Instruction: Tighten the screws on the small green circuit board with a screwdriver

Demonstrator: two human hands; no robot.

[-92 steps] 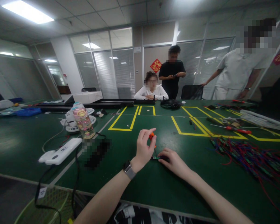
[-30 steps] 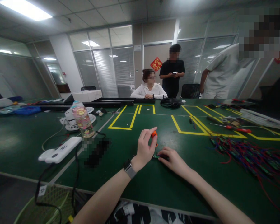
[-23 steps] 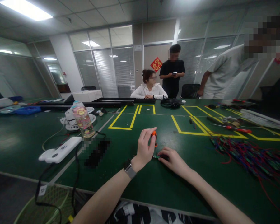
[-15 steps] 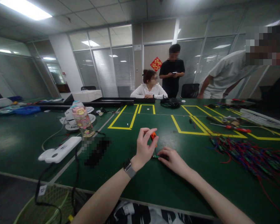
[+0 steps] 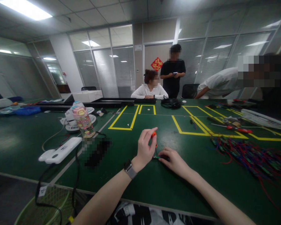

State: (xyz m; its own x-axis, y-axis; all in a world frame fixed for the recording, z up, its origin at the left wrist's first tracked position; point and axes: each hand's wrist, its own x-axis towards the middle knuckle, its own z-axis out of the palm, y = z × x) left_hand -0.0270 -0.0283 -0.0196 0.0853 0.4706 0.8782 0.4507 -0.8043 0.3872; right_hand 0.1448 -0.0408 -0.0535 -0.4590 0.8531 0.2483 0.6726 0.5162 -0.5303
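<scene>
My left hand is closed round the orange handle of a small screwdriver, held upright with its tip down on a small green circuit board. My right hand lies on the green table, its fingertips pressed onto the board's right side and a small dark part beside it. A watch sits on my left wrist.
A heap of red and blue wires lies to the right. A clear bottle, a white fan grille, a white device and black cables are on the left. Red-handled screwdrivers lie far right. Three people are at the far side.
My left fingers have shifted slightly on the screwdriver handle. The person in white at the right has bent down lower over the table. My right hand has stayed put.
</scene>
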